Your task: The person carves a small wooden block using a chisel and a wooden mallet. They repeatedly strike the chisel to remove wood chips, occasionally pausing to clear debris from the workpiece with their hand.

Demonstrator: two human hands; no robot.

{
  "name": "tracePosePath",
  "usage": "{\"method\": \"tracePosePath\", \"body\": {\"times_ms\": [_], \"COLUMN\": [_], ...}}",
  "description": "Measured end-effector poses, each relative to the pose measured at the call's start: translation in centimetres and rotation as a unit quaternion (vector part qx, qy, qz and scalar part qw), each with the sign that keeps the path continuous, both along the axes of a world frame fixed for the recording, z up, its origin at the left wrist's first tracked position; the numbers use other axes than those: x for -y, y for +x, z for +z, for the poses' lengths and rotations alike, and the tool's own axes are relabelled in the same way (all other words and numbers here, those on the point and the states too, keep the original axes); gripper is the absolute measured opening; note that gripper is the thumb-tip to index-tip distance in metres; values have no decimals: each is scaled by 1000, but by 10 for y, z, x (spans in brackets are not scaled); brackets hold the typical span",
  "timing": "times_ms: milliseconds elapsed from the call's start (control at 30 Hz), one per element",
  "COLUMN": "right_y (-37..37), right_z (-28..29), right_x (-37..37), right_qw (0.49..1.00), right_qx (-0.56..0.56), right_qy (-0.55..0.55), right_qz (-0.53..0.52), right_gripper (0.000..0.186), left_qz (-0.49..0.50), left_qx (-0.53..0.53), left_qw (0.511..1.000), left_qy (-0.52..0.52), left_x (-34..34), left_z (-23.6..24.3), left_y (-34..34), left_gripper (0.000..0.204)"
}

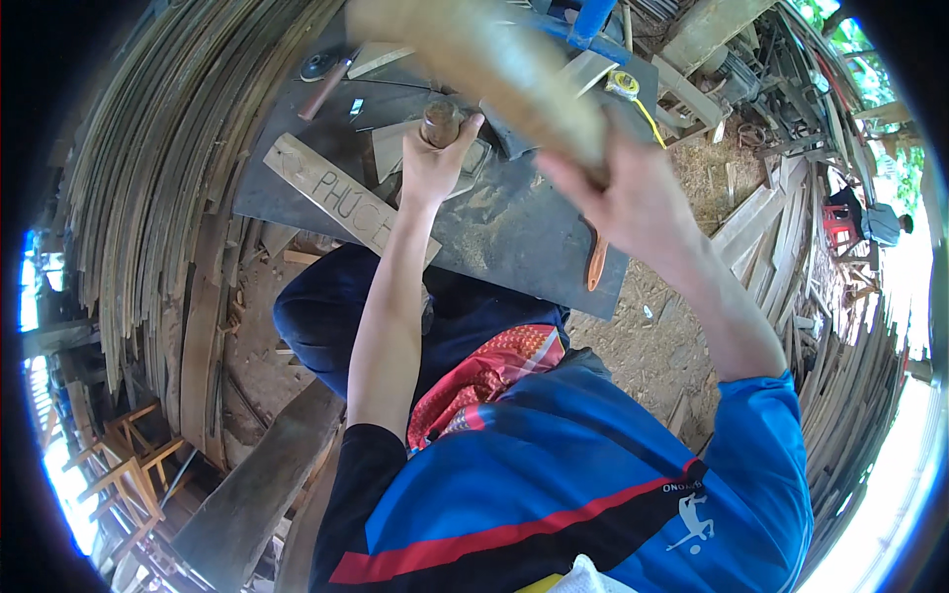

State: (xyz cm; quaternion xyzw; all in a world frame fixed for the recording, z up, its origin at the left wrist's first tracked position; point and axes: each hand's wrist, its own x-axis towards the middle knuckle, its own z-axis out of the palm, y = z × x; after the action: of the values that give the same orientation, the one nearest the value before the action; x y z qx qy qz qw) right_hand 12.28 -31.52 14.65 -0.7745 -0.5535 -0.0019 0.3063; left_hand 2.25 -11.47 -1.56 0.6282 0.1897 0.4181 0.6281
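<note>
My left hand [432, 161] is closed around an upright round wooden handle [441, 121], over pale flat pieces [392, 148] on the dark work table [504, 252]. What is below the handle is mostly hidden. My right hand [638, 198] grips a long wooden club-like piece [514, 84], raised and blurred, above and right of my left hand. A board with carved-looking lettering [294, 158] lies diagonally left of my left hand. An orange-handled tool [596, 259] lies at the table's right side, below my right hand.
A yellow tape measure [623, 85], a hammer-like tool [326, 87] and a blue metal frame [593, 22] are at the table's back. Stacked timber [148, 178] lines both sides. Wooden frames [138, 460] stand lower left. A person [880, 222] is by a red chair at far right.
</note>
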Motion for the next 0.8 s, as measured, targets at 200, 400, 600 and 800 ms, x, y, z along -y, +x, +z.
{"method": "tracePosePath", "body": {"times_ms": [200, 400, 600, 800], "right_y": [-5, 8, 4, -8], "right_z": [9, 2, -41, -138], "right_x": [1, 7, 24, 28], "right_qw": [997, 992, 917, 858], "right_qx": [-63, -8, -391, -464], "right_qy": [14, -120, -71, -194], "right_qz": [45, 40, -24, -102], "right_gripper": [56, 44, 41, 55], "left_qz": [10, 26, 63, -31], "left_qx": [-117, 27, 13, 87], "left_qw": [993, 999, 996, 984], "left_qy": [-13, -12, -64, -153], "left_x": [-4, -10, -8, -20], "left_z": [10, -4, 12, 6], "left_y": [1, 6, 1, -6], "left_gripper": [8, 26, 24, 17]}}
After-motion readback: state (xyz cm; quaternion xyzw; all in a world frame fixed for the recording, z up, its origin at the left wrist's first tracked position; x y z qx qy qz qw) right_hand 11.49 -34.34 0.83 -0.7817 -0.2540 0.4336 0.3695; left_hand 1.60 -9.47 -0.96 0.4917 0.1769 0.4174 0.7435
